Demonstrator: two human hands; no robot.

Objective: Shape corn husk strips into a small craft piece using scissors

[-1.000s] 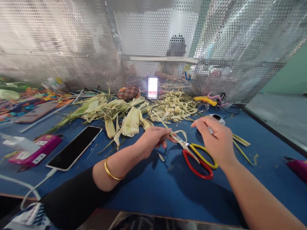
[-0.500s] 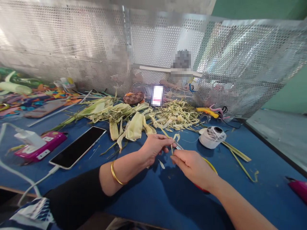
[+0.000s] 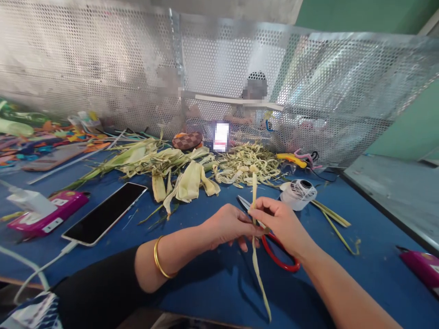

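A long, narrow strip of pale corn husk [image 3: 256, 262] runs upright between my hands, its top end above them and its lower end hanging toward the table's front edge. My left hand [image 3: 229, 226] pinches it from the left, fingers closed. Just above, my right hand [image 3: 279, 223] grips the same strip between thumb and fingertips. Under my right hand lies a pair of red-handled scissors [image 3: 283, 265], blades pointing to the back left and partly hidden by the hand and strip. A spool of white thread [image 3: 297, 196] stands beyond my right hand.
Corn husks [image 3: 188, 183] and a heap of shredded husk [image 3: 252, 162] lie along the back before a perforated metal screen [image 3: 226, 59]. At left are a charging phone [image 3: 106, 214] and a magenta power strip [image 3: 65, 214]. Husk stems [image 3: 332, 219] lie at right.
The strip now stands upright and long between my hands, which have come closer together. My right hand has risen slightly, leaving more of the scissors in sight. The view has shifted a little right.
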